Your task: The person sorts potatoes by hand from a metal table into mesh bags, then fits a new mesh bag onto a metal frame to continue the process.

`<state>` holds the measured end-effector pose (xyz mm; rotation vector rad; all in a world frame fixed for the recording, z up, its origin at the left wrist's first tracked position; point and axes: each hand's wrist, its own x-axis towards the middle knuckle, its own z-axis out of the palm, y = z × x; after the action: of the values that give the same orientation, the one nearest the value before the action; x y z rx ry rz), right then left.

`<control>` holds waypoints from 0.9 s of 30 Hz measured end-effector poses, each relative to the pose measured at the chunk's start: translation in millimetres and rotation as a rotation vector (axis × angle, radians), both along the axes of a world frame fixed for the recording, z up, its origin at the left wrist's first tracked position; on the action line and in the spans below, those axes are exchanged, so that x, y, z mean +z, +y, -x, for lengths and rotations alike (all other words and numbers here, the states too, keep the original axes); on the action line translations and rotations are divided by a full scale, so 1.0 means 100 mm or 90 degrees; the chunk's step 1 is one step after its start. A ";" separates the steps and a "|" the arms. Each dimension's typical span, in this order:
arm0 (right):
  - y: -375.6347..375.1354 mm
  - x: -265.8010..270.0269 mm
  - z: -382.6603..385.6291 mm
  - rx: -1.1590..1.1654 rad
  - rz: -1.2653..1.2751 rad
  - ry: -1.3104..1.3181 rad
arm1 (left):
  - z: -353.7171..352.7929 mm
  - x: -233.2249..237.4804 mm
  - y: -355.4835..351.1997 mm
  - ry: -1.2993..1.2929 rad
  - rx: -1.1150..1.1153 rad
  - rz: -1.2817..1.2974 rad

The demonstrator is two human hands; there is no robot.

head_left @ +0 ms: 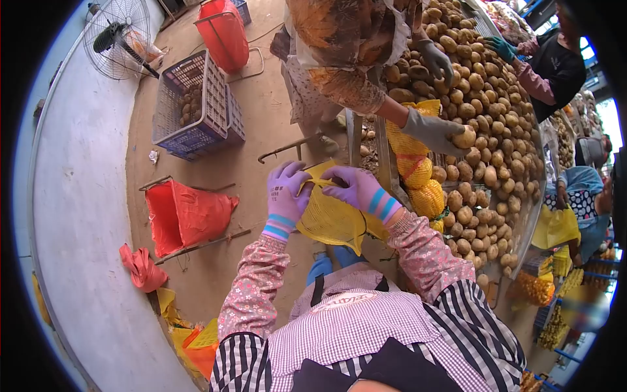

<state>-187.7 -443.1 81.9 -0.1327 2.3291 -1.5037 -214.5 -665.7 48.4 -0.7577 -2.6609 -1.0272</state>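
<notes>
A yellow mesh bag hangs in front of my apron, limp and thin, its upper edge between my two hands. My left hand, in a purple glove with blue cuff stripes, pinches the bag's top left part. On the other side my right hand, gloved the same way, grips the top edge with thumb and fingers closed together. To the right of it, yellow net bags lie against the edge of a heap of potatoes.
Across from me a co-worker's grey-gloved hand holds a potato. Another person's green glove reaches into the heap. At left are a crate with potatoes, a red bag on a frame and a fan. A metal hook-ended bar stands ahead.
</notes>
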 end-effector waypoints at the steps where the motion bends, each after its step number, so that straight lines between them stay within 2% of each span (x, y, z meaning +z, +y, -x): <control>1: 0.04 0.19 0.04 0.028 -0.086 0.017 | 0.07 0.00 0.03 -0.006 0.005 0.002; 2: 0.10 0.26 0.08 0.054 -0.170 0.034 | 0.13 0.03 0.07 -0.024 0.043 -0.041; 4: 0.22 0.06 0.08 0.049 -0.217 0.055 | 0.21 0.00 0.11 -0.048 0.080 -0.080; 6: 0.31 -0.12 0.03 0.046 -0.266 0.076 | 0.26 -0.13 0.12 0.015 0.170 -0.110; 8: 0.36 -0.25 0.01 -0.054 -0.320 0.113 | 0.22 -0.25 0.04 -0.018 0.184 -0.088; 10: 0.34 -0.35 0.02 -0.068 -0.293 0.096 | 0.12 -0.41 -0.07 -0.047 0.196 -0.067; 12: 0.33 -0.51 0.06 -0.085 -0.265 0.075 | -0.01 -0.60 -0.17 -0.184 0.163 -0.021; 16: 0.26 -0.97 0.22 -0.023 -0.271 0.062 | -0.13 -1.02 -0.35 -0.313 0.167 -0.036; 18: 0.18 -1.10 0.31 0.000 -0.303 0.076 | -0.13 -1.29 -0.44 -0.387 0.203 -0.129; 21: 0.05 -1.28 0.50 -0.013 -0.362 0.050 | -0.01 -1.55 -0.52 -0.399 0.285 -0.208; 22: 0.03 -1.38 0.56 -0.043 -0.359 0.049 | 0.08 -1.69 -0.56 -0.426 0.296 -0.291; 23: 0.01 -1.46 0.62 -0.073 -0.357 0.047 | 0.15 -1.74 -0.56 -0.428 0.306 -0.295; 25: -0.01 -1.54 0.76 -0.079 -0.371 0.068 | 0.33 -1.81 -0.54 -0.502 0.394 -0.417; 27: -0.03 -1.63 0.90 -0.085 -0.382 0.090 | 0.50 -1.70 -0.50 -0.511 0.411 -0.448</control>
<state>-277.5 -446.0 -81.2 0.0771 2.8390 -0.8066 -264.2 -716.1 -121.9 0.7412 -2.3954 -2.1217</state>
